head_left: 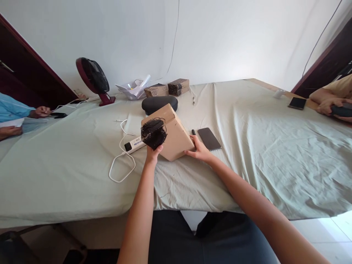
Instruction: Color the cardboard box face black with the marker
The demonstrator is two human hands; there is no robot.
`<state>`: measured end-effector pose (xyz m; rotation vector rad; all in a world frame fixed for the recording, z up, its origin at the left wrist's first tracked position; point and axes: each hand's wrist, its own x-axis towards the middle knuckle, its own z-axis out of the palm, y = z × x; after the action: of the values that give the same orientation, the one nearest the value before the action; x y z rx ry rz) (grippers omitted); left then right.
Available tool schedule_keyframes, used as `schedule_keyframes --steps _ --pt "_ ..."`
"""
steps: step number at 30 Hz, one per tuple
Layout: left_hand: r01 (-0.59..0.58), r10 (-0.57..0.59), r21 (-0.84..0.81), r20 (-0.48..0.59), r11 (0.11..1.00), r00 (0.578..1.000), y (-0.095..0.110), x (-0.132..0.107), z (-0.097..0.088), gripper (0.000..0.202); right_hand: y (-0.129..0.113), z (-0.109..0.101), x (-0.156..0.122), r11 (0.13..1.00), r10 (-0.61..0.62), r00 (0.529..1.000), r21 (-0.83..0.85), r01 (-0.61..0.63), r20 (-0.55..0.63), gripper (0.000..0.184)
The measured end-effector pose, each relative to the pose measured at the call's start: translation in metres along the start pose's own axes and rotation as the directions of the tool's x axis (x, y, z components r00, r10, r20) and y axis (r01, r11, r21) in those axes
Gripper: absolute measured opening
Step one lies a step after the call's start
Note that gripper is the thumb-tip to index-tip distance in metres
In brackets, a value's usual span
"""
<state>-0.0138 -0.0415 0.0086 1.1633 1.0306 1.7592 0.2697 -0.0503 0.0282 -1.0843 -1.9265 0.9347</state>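
Note:
A plain brown cardboard box [176,134] is tilted between my two hands, just above or resting on the cloth. A black patch with ragged, scribbled edges [154,132] covers its left corner. My left hand [153,152] grips the box from below at that corner; its thumb shows, while its other fingers are hidden behind the box. At the lower right edge, my right hand [198,148] holds the box with thumb and fingers apart around the side. Close to my right hand are a black pen-like thing [193,132], partly hidden, and a dark smartphone [209,138] lying flat.
Left of the box lie a white power strip [134,145] and a white cable [121,180]. Behind are a black case [159,105], two patterned boxes [178,87], a plastic basket [132,92] and a fan [95,79]. People's hands [42,111] show at both sides.

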Motion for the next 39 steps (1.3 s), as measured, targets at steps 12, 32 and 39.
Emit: schedule_keyframes --steps 12,32,39 --pt "-0.027 0.006 0.133 0.156 0.991 0.988 0.007 -0.011 0.011 0.100 0.010 0.008 0.002 0.972 -0.148 0.986 -0.172 0.159 0.076 0.079" --pt "-0.207 0.159 0.166 0.265 0.964 0.951 -0.004 -0.009 0.011 0.122 0.014 -0.028 0.007 0.764 0.212 0.865 -0.475 -0.437 -0.456 0.082" --pt "-0.247 0.190 0.185 0.282 0.951 0.941 -0.010 -0.006 0.011 0.126 0.014 -0.045 0.008 0.540 0.432 0.752 -0.526 -0.658 -0.497 0.086"
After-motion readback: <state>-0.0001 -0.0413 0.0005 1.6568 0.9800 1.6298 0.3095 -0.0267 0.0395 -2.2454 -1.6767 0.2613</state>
